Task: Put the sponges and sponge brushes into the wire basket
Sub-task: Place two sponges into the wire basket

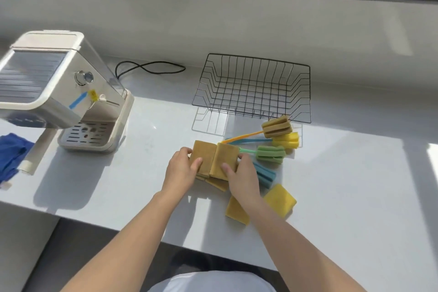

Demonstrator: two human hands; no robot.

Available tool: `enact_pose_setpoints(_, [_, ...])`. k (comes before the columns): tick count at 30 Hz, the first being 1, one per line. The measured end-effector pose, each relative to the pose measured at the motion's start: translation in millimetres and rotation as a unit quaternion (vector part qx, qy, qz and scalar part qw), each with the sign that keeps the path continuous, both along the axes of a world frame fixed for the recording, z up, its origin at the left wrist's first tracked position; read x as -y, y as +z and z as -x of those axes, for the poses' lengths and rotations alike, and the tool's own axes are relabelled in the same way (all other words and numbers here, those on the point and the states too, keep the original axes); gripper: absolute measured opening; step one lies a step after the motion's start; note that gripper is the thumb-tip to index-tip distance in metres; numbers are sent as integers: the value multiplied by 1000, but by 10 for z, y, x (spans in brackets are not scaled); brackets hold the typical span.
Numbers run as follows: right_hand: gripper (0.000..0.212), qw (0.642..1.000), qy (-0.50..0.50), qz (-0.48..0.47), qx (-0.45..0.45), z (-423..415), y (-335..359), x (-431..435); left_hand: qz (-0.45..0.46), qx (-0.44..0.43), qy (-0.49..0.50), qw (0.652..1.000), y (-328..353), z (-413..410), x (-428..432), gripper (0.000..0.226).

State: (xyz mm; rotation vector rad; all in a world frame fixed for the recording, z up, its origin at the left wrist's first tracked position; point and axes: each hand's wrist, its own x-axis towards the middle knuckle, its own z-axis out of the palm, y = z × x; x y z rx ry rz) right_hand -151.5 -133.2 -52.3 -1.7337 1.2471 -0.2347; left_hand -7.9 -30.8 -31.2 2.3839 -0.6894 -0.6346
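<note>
Sponges: two flat tan-brown rectangular sponges, one per hand, held upright and pressed edge to edge just above the white countertop (331,185). Left hand (181,168) is closed around the left tan sponge (203,157), thumb across its front face, fingers behind. Right hand (241,173) is closed around the right tan sponge (226,160) the same way.

Nearest to the body, just right of the right wrist: a bright yellow square sponge (280,200) and a duller yellow sponge (237,211), both lying flat. Directly beneath the hands: more flat tan sponges (216,182), partly hidden; count unclear.

Just right of the right hand: the blue ridged foam head of a sponge brush (265,174). Beyond the right hand's fingertips: a green-headed sponge brush (270,154), then a yellow-headed one (285,141), then a tan-headed one on an orange handle (276,127), whose head lies against the front rim of the basket.

Farthest, beyond and to the right of both hands: black wire basket (308,92), nothing in it.

Step, judged: first pick-up, gathering flat sponges into a stack; nothing deposited yet.

Next move calls for: keeping the pair squeezed together, lifting clear of the brush handles, carrying forward and right over the basket's near rim, then releasing low so the sponges land flat.
</note>
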Motion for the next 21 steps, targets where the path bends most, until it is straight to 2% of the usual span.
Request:
enact_pose_setpoints(7, [37,994,-33,-86,60,86,19,125,46,-63,70,995,25,55,47,31])
enact_pose_setpoints(14, [35,988,-77,-73,115,264,206,315,117,-62,74,989,204,-43,251,24])
enact_pose_setpoints(21, [33,977,-117,-31,174,268,554,714,179,-59,42,981,464,-294,818,25])
